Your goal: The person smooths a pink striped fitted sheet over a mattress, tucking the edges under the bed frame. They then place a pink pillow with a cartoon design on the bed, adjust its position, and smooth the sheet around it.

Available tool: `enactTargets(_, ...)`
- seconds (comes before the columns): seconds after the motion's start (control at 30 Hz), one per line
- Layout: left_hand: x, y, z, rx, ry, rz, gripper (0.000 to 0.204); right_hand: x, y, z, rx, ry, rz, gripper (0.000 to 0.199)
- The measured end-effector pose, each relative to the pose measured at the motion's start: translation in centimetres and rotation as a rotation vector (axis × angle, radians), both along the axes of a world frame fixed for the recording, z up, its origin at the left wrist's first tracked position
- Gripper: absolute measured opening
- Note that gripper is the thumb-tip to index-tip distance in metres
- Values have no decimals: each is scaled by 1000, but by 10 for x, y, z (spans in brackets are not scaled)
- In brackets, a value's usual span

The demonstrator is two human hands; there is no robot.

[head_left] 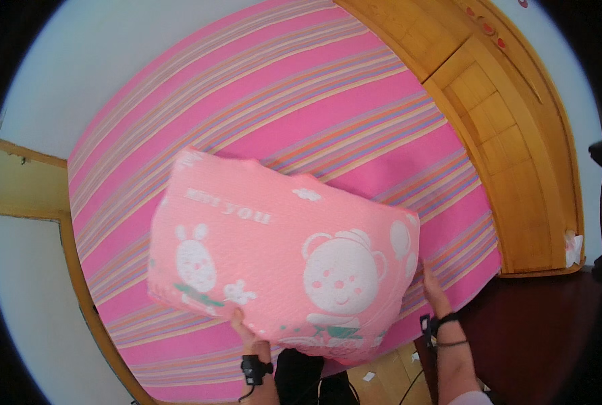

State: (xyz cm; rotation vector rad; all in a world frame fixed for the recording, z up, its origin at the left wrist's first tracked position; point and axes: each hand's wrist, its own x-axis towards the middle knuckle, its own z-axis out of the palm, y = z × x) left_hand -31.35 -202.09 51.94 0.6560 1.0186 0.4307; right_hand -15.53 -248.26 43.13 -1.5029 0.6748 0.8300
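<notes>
1. A pink pillow [267, 256] is occupying the middle of the view, and its far part is covering some of the striped bedspread [301, 101]. Its near edge is reaching past the bed's near side in the view; whether its underside is touching the bed, one cannot tell.
2. The pillow is lying aslant, with its upper edge sloping down toward the right. Its face is showing a large white bear's head on the right, a white rabbit on the left, small cloud shapes, pale balloons, green touches and a line of pale lettering.
3. The left hand [245, 331] is grasping the pillow's near edge, left of the middle; the thumb is pressing on the printed face while the other fingers are mostly hiding underneath.
4. The right hand [435, 288] is standing upright just beside the pillow's right edge, with its fingers pointing away from the person. Whether it is gripping the pillow or only bracing it, one cannot tell.
5. Both wrists are wearing black devices: one box-shaped unit [254, 369] on the left, one strapped unit [427, 326] on the right.
6. A wooden headboard [483, 128] is bordering the bed on the right. A dark reddish-brown surface [530, 331] is filling the lower right, and a small white scrap [369, 376] is lying on the pale wooden floor [390, 368].
</notes>
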Motion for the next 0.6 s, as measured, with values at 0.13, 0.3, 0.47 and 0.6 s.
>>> enactTargets(0.13, 41, 64, 43, 50, -16, 89, 72, 147, 42, -53, -560, -320, 496, 123)
enactTargets(0.3, 92, 125, 74, 135, -69, 54, 72, 265, 164, -82, -712, -63, 440, 161)
enactTargets(0.47, 165, 162, 83, 170, -104, -32, 72, 268, 216, -71, -942, -59, 363, 179)
enactTargets(0.6, 243, 181, 82, 137, -187, -115, 72, 273, 219, -56, -955, -8, 350, 180)
